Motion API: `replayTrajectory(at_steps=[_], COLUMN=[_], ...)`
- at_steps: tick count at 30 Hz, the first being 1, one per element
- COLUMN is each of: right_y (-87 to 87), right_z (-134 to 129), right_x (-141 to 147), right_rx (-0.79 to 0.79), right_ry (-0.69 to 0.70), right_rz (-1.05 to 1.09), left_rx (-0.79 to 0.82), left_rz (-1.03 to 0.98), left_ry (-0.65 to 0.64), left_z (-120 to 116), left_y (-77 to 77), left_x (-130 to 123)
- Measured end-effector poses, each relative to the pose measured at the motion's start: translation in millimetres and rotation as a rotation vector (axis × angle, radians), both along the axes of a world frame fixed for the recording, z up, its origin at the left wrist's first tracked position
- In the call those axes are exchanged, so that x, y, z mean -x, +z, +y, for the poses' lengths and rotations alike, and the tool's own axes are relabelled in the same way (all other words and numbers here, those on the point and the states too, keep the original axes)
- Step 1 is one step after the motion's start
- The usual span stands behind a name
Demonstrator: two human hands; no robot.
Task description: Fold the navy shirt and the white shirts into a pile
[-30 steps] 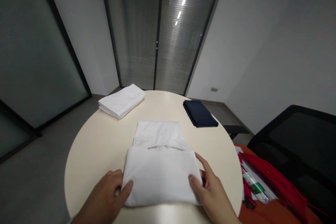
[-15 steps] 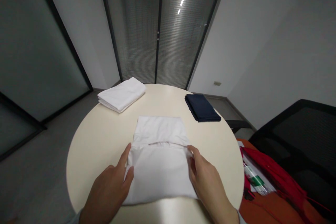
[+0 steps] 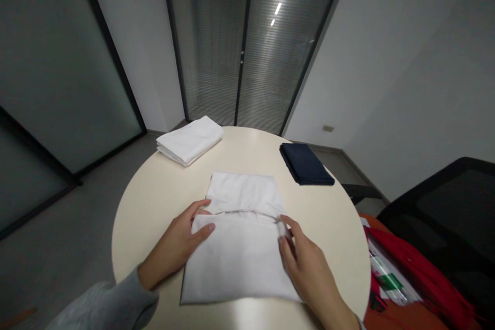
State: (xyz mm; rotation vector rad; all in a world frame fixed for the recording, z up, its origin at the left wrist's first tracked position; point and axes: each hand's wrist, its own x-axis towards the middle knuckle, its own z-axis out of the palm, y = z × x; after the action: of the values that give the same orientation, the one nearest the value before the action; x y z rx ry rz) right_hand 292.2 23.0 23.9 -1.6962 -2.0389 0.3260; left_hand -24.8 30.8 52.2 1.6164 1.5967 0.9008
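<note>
A white folded cloth (image 3: 242, 260) lies in front of me, with a narrower folded flap at its far end and a crumpled seam across the middle. My left hand (image 3: 181, 240) rests at its left edge, thumb on the fabric and forefinger stretched along the seam, with a gap between them. At the right edge, the fingers of my right hand (image 3: 305, 258) are curled on the cloth's side near the seam. Cloth shows between that thumb and forefinger; the other fingertips are partly hidden.
A stack of folded white cloth (image 3: 189, 139) sits at the far left of the round cream table (image 3: 143, 206). Folded dark navy cloth (image 3: 305, 164) lies at the far right. Beside the table stands a black mesh chair (image 3: 448, 206) with a red bag (image 3: 417, 263) on its orange seat.
My left hand has moved forward and slightly right along the cloth's edge to the seam. My right hand stays at the right edge. The whole view has shifted slightly.
</note>
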Motion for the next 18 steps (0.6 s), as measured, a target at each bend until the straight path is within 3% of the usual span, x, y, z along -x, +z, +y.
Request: replayTrajectory(at_steps=[5, 8, 11, 15, 18], right_y=[-3.9, -0.2, 15.9, 43.8, 47.3], right_z=[-6, -9, -3, 38, 91], right_x=[1, 1, -6, -24, -28], right_rx=[-0.004, 0.033, 0.087, 0.019, 0.079], right_ry=[-0.047, -0.054, -0.019, -0.074, -0.115], right_rz=[0.075, -0.021, -0.124, -0.089, 0.056], left_rx=[-0.007, -0.099, -0.127, -0.108, 0.088], left_rz=[-0.031, 0.119, 0.28, 0.3, 0.165], left_ry=[-0.016, -0.09, -0.171, -0.058, -0.08], left_z=[-2, 4, 20, 62, 99], left_y=[-2.4, -9.1, 0.6, 22.6, 17.6], left_x=[1, 5, 14, 26, 26])
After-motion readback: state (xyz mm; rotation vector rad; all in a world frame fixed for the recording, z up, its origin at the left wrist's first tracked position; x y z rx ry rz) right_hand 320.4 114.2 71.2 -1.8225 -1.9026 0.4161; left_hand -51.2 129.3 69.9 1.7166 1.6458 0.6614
